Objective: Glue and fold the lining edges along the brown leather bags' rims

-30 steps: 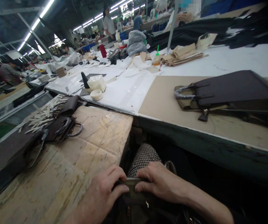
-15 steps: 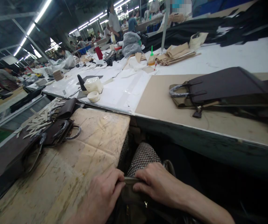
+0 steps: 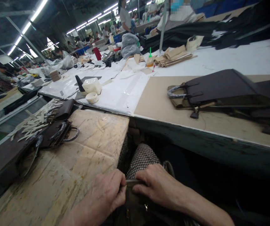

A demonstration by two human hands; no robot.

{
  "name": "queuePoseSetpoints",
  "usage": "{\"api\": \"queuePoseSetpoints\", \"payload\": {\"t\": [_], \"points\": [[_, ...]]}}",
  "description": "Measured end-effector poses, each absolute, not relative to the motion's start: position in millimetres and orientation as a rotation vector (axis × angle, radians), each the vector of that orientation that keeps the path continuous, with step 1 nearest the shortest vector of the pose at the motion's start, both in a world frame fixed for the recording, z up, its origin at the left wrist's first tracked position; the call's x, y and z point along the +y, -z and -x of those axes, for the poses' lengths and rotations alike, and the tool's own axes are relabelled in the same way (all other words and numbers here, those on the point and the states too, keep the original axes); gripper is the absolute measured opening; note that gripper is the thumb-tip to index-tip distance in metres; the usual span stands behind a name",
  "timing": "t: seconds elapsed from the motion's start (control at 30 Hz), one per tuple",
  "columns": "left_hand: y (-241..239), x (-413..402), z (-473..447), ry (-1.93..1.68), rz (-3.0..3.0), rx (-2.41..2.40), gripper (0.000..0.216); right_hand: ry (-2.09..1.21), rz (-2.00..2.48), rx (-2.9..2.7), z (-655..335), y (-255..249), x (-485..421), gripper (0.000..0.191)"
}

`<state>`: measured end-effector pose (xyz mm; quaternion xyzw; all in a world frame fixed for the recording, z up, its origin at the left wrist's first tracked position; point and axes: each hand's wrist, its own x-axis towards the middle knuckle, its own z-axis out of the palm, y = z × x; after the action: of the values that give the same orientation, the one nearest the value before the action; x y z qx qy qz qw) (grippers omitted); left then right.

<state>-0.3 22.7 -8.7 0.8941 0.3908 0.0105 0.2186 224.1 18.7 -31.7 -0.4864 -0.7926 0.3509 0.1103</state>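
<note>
My left hand (image 3: 110, 190) pinches the upper edge of a dark olive-brown bag (image 3: 136, 201) between thumb and bent fingers. A short way to the right, my right hand (image 3: 152, 183) grips the same edge, thumb on the near side. The bag is held low over my lap, against a checkered cloth (image 3: 143, 158) on my leg. Small gold-coloured metal bits show on the bag's front; its lower part is dark and runs out of view.
On the paper-covered bench (image 3: 94, 135) at left lie dark handbags (image 3: 55, 133) and pale strips (image 3: 32, 124). Across the gap, a white table (image 3: 127, 91) carries a brown handbag (image 3: 222, 84), a white tub (image 3: 92, 98), a glue bottle (image 3: 150, 59) and stacked brown pieces (image 3: 175, 57). People work farther back.
The whole view has shifted slightly, with the tables moving a little left. My left fingers have curled tighter at the bag's edge; the right hand keeps nearly the same grip.
</note>
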Motion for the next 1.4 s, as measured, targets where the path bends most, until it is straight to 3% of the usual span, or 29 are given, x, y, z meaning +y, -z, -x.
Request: {"api": "queuePoseSetpoints", "payload": {"t": [0.4,0.9,1.1,1.4], "points": [[5,24,-1,-0.106,-2.764,0.812,0.014,-1.236,1.533,-2.17,-217,32,22,0.02],[17,25,3,-0.25,-2.786,0.708,0.016,-1.242,1.703,-2.086,-213,31,24,0.016],[22,17,4,-0.429,-2.517,0.954,0.01,-1.263,1.554,-2.09,-222,36,27,0.015],[30,6,10,-0.422,-2.24,1.281,0.005,-1.371,1.251,-2.069,-227,40,28,0.019]]}}
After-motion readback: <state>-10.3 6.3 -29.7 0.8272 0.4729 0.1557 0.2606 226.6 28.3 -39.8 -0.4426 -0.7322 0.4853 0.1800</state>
